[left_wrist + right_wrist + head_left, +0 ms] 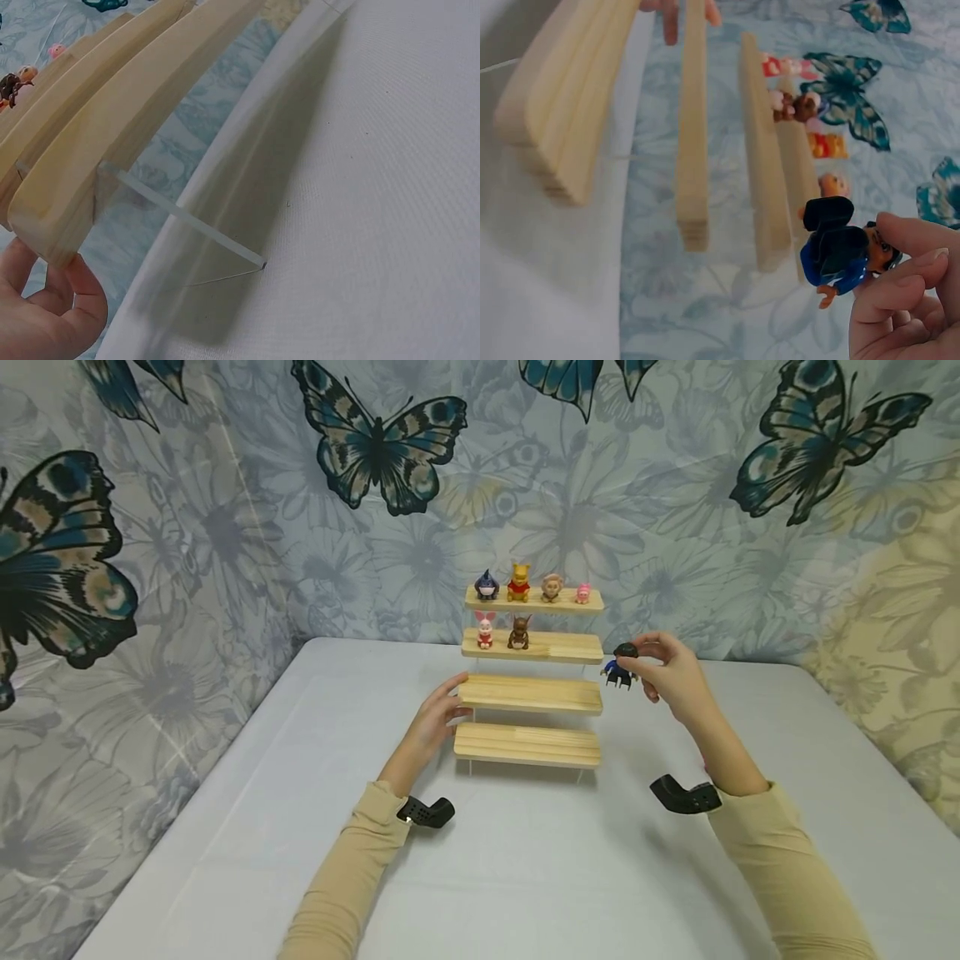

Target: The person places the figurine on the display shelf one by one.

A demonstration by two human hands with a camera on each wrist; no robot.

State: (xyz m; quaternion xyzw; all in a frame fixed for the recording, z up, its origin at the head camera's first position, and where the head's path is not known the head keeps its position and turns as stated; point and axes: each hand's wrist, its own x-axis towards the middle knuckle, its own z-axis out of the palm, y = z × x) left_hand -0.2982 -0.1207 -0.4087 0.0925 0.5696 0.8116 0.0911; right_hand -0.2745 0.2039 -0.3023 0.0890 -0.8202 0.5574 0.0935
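Note:
My right hand [672, 675] pinches a small toy figure [619, 668] by its dark-haired head, beside the right end of the second-highest board. In the right wrist view the toy figure [840, 247] lies sideways, in blue with dark legs. On the left, my left hand [437, 714] holds the end of the third board down of a tiered wooden display stand [528, 693]; fingers show on both sides of that board in the right wrist view. In the left wrist view, fingertips of the left hand [56, 307] touch the wooden end [52, 232].
The top board carries a dark blue figure [487, 585], a yellow bear [518, 583], a tan figure [551, 587] and a small pink one [582, 593]. Below stand a pink-eared figure [485, 630] and a brown one [519, 632]. A white-covered table [487, 860] meets a butterfly-patterned backdrop [420, 568].

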